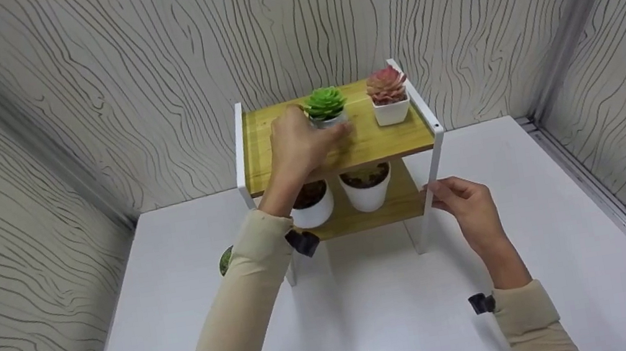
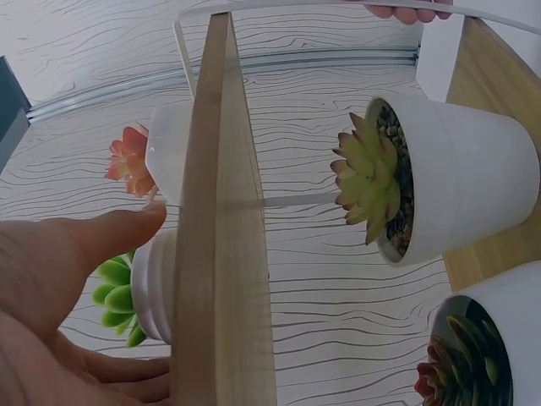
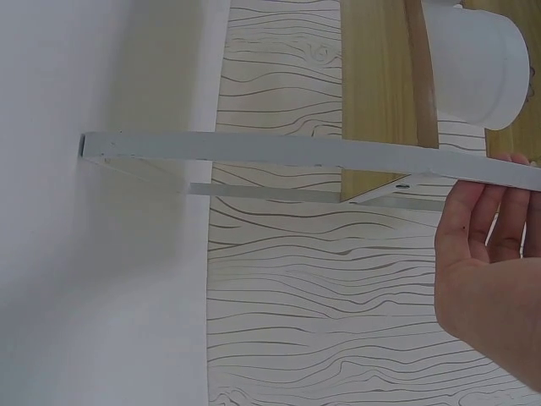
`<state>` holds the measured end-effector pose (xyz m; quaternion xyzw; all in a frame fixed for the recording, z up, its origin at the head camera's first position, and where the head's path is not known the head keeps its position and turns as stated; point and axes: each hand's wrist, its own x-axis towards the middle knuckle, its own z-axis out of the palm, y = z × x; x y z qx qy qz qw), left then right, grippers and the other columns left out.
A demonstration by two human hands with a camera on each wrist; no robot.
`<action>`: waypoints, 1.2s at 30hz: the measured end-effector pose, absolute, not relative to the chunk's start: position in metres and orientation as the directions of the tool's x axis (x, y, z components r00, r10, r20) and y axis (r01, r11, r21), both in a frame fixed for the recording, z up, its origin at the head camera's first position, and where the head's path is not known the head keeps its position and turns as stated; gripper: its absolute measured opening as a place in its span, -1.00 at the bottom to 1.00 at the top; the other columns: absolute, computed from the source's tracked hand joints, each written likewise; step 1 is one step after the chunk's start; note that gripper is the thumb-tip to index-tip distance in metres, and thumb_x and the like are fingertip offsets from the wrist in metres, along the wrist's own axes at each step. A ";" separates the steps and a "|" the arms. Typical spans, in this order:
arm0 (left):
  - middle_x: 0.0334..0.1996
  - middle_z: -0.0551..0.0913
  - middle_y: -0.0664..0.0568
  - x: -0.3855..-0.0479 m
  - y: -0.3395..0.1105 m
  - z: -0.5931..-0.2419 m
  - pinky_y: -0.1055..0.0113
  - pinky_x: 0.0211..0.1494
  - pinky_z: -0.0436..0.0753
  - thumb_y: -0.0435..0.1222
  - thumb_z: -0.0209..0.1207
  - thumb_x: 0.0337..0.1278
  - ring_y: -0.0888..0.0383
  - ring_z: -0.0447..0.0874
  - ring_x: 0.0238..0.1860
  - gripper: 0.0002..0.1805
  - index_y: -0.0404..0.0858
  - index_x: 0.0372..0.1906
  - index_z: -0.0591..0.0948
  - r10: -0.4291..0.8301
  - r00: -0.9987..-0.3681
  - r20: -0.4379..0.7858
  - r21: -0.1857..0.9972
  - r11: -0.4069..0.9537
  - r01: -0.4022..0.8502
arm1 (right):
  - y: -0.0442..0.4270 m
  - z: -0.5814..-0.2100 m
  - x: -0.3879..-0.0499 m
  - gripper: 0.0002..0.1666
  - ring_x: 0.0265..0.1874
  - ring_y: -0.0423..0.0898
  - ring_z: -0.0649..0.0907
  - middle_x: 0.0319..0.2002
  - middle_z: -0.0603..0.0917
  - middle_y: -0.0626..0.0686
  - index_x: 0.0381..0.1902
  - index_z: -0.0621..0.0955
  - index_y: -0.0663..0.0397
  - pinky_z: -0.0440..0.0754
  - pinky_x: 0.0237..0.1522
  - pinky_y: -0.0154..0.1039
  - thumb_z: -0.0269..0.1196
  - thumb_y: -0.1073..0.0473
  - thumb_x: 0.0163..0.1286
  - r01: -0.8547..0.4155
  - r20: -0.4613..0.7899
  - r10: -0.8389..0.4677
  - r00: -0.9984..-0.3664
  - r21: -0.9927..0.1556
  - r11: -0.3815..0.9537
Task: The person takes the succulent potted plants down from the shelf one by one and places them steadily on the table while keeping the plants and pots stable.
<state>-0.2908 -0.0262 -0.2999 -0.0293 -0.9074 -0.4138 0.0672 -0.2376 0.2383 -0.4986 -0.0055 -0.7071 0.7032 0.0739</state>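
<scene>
A two-tier shelf with wooden boards and a white frame (image 1: 434, 147) stands by the back wall. On its top board (image 1: 374, 144) sits a green succulent (image 1: 325, 103) in a small pale pot (image 2: 155, 286). My left hand (image 1: 301, 143) is around this pot, thumb on one side and fingers on the other; in the left wrist view a gap shows between thumb and pot. My right hand (image 1: 469, 207) holds the right front leg (image 3: 279, 148) of the shelf, its fingertips reaching past the leg's edge. A pink succulent (image 1: 387, 85) in a square white pot stands at the top board's right end.
The lower board (image 1: 399, 202) carries two larger white pots, one with a yellow-green succulent (image 2: 369, 169), the other with a dark reddish-green one (image 2: 465, 364). Partly behind the left sleeve, a round green plant (image 1: 226, 259) shows on the white table (image 1: 375, 329). Wood-patterned panels surround the table.
</scene>
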 end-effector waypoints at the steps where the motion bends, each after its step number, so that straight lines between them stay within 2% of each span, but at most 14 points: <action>1: -0.03 0.75 -0.10 -0.291 -0.026 -0.300 0.24 0.01 0.74 -0.01 0.57 0.05 0.13 0.64 -0.09 -0.37 -0.33 0.06 0.62 -0.006 -0.989 0.147 0.747 0.656 0.107 | 0.238 -0.499 -0.238 -0.50 0.03 -0.18 0.74 -0.08 0.82 0.02 0.04 0.74 0.26 0.74 0.15 -0.38 0.34 -0.10 0.49 -0.096 0.097 0.113 -0.989 -0.995 0.010; 8: -0.14 0.74 -0.06 -0.293 -0.026 -0.301 0.37 -0.20 0.60 -0.03 0.57 0.07 0.15 0.61 -0.20 -0.48 -0.32 -0.04 0.69 -0.003 -0.989 0.145 0.763 0.637 0.110 | 0.239 -0.499 -0.238 -0.50 0.02 -0.18 0.75 -0.09 0.82 0.00 0.03 0.74 0.26 0.75 0.14 -0.38 0.35 -0.10 0.49 -0.096 0.096 0.110 -0.989 -0.995 0.000; 19: -0.24 0.71 -0.01 -0.297 -0.025 -0.303 0.35 -0.20 0.63 -0.04 0.50 0.13 0.18 0.58 -0.26 -0.59 -0.29 -0.14 0.71 0.019 -0.985 0.170 0.743 0.654 0.141 | 0.237 -0.499 -0.237 -0.40 -0.02 -0.20 0.77 -0.15 0.82 -0.10 0.11 0.64 0.49 0.75 0.16 -0.35 0.33 -0.04 0.52 -0.106 0.104 0.115 -0.988 -0.994 -0.012; 28: -0.23 0.75 -0.04 -0.297 -0.027 -0.305 0.42 -0.26 0.66 -0.09 0.53 0.11 0.18 0.64 -0.27 -0.58 -0.32 -0.12 0.73 0.001 -0.987 0.161 0.780 0.612 0.128 | 0.237 -0.498 -0.238 -0.51 0.02 -0.16 0.75 -0.04 0.80 0.14 0.04 0.74 0.23 0.74 0.15 -0.40 0.33 -0.10 0.50 -0.095 0.096 0.107 -0.990 -0.995 0.017; 32: -0.27 0.73 -0.04 -0.297 -0.027 -0.304 0.43 -0.33 0.63 -0.12 0.53 0.10 0.18 0.64 -0.32 -0.61 -0.31 -0.14 0.73 0.012 -0.986 0.166 0.775 0.617 0.138 | 0.237 -0.499 -0.237 -0.51 0.02 -0.13 0.76 -0.04 0.80 0.13 0.05 0.74 0.24 0.74 0.16 -0.39 0.33 -0.10 0.51 -0.094 0.095 0.107 -0.990 -0.995 0.011; 36: -0.26 0.75 -0.04 -0.297 -0.026 -0.301 0.41 -0.33 0.70 -0.14 0.55 0.07 0.17 0.69 -0.32 -0.62 -0.30 -0.13 0.72 0.006 -0.987 0.159 0.784 0.607 0.130 | 0.238 -0.499 -0.237 -0.50 0.00 -0.14 0.78 -0.08 0.81 0.06 0.05 0.74 0.26 0.74 0.16 -0.38 0.33 -0.10 0.50 -0.095 0.095 0.115 -0.989 -0.995 0.005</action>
